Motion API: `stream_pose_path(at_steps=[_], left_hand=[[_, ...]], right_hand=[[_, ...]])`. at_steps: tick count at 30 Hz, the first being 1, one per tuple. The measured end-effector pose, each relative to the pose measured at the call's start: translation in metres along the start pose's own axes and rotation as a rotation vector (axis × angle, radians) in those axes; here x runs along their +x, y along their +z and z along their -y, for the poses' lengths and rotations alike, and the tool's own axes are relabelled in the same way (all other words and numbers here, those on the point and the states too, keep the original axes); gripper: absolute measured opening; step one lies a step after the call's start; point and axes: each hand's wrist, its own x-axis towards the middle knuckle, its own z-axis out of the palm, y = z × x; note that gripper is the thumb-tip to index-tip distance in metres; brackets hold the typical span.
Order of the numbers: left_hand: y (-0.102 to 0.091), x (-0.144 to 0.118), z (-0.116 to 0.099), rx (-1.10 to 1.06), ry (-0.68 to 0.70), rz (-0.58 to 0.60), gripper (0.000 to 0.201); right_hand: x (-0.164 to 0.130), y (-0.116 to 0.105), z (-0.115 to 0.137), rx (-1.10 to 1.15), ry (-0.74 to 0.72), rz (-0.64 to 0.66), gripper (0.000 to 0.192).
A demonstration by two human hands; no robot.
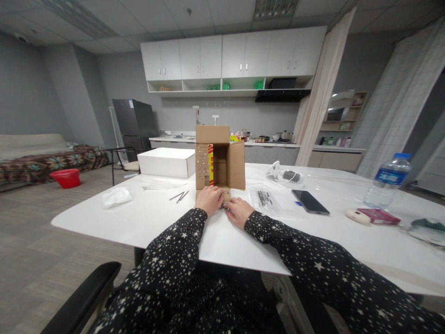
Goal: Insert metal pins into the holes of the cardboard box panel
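An open cardboard box (237,164) stands upright on the white table, its flaps spread and its opening facing me. A yellow and red packet (210,162) shows at its left side. My left hand (209,200) is closed at the box's lower front flap, the fingertips partly hidden. Close beside it, my right hand (239,212) is closed too, fingers bent towards the left. Between the fingertips small shiny metal pieces (224,204) show, too small to name. Left of the hands lie several thin metal rods (181,196), like nails or screws.
A white box (167,162) stands behind to the left, a crumpled white tissue (116,197) before it. On the right are a clear plastic bag (266,199) with dark small parts, a phone (310,202), a dark red box (382,216) and a water bottle (387,181).
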Motion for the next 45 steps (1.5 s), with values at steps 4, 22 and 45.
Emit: stream_pose_path(at_steps=[4,22,45], left_hand=[[-0.001,0.0,0.0,0.02,-0.023,-0.001,0.02],[0.008,-0.002,0.004,-0.065,-0.014,0.03,0.024],[0.004,0.006,-0.004,-0.092,-0.073,-0.085,0.017]], right_hand=[[0.0,0.0,0.0,0.004,0.006,0.013,0.028],[0.0,-0.001,0.001,-0.002,0.005,0.016,0.027],[-0.001,-0.002,0.004,0.016,0.01,0.014,0.027]])
